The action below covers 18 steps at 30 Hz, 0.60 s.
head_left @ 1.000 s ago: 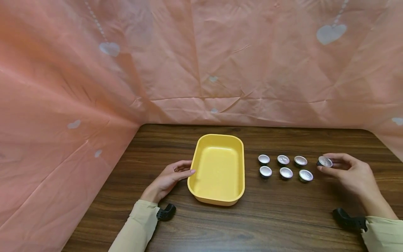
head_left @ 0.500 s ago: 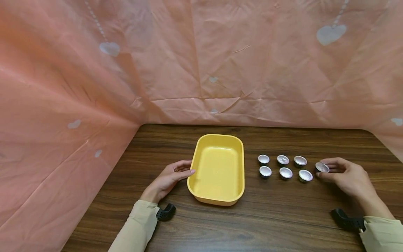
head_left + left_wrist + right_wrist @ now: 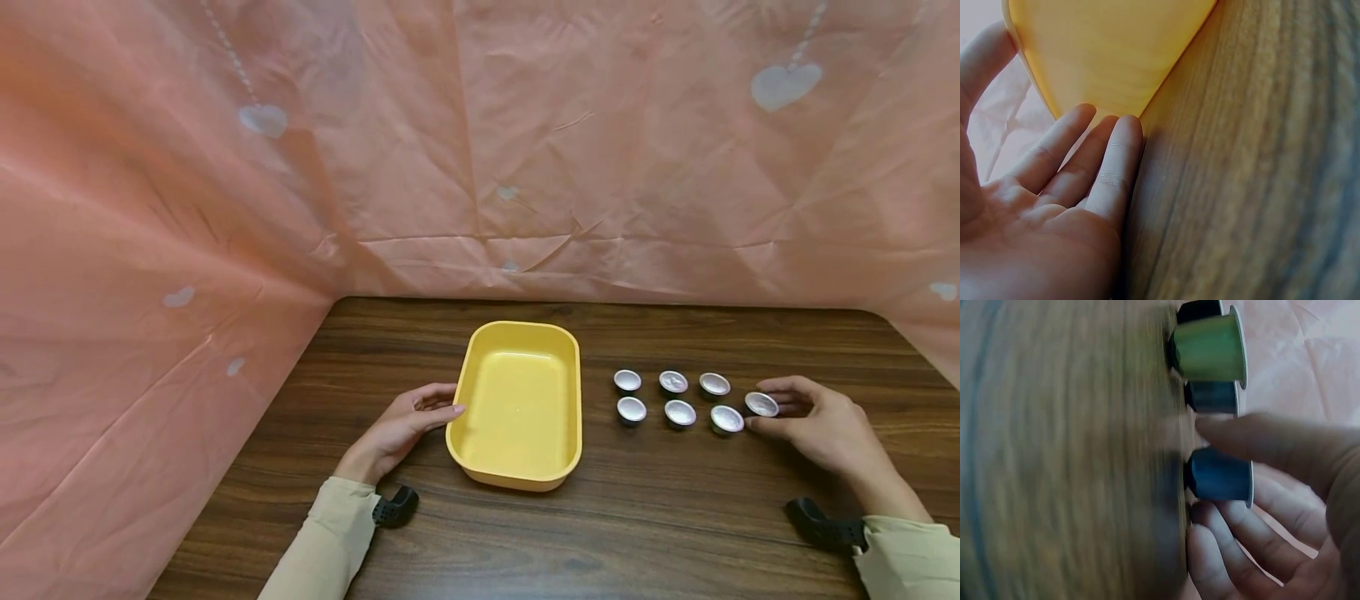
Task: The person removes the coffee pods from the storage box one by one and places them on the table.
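In the head view my left hand is beside a yellow rectangular tray. Its thumb tip lies on the tray's left rim, and the nearly straight fingers rest against the outer wall. At the right, my right hand has thumb and fingers around a blue coffee capsule. This capsule stands foil lid up on the table, at the right end of the group. Next to it is a green capsule, with more foil-topped capsules to the left in two rows.
The dark wood table carries everything. Peach fabric printed with hearts hangs behind it and along its left side. Black wrist-camera mounts jut from both sleeves.
My right hand has brought its capsule slightly left and toward me, down to the table close beside the others. The left hand and the tray stay where they were.
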Each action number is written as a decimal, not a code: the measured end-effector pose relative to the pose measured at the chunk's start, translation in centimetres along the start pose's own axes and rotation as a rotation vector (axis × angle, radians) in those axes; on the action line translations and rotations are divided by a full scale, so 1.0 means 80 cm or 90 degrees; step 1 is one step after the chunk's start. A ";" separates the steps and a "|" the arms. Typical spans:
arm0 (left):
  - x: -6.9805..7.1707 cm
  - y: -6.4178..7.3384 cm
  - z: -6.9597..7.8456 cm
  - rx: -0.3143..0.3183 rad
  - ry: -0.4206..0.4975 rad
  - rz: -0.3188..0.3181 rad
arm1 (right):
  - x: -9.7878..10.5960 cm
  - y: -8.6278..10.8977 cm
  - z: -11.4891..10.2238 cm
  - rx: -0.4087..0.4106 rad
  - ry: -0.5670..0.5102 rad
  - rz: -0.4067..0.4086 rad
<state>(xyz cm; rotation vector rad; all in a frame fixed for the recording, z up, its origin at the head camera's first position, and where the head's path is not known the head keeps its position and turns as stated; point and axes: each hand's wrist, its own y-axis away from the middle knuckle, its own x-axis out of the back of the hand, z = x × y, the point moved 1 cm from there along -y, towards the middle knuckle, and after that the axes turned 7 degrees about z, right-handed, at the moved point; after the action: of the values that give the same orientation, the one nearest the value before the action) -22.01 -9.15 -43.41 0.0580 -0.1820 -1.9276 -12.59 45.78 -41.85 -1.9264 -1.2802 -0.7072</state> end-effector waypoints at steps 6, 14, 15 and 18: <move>-0.003 -0.003 -0.001 -0.008 0.011 -0.001 | 0.016 0.002 -0.004 0.005 0.019 -0.038; 0.000 -0.011 0.014 -0.003 -0.054 0.035 | 0.039 -0.008 -0.038 0.022 0.065 -0.036; 0.000 -0.013 0.021 -0.002 -0.077 0.045 | 0.040 -0.011 -0.046 0.034 0.072 -0.039; -0.002 -0.019 0.048 -0.009 -0.187 0.081 | 0.043 -0.025 -0.072 0.073 0.105 -0.056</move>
<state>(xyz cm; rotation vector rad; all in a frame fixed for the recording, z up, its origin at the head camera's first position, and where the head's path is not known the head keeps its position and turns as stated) -23.88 -8.10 -39.89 -0.2424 -0.3599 -1.8026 -13.59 43.58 -35.30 -1.6925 -1.2793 -0.8030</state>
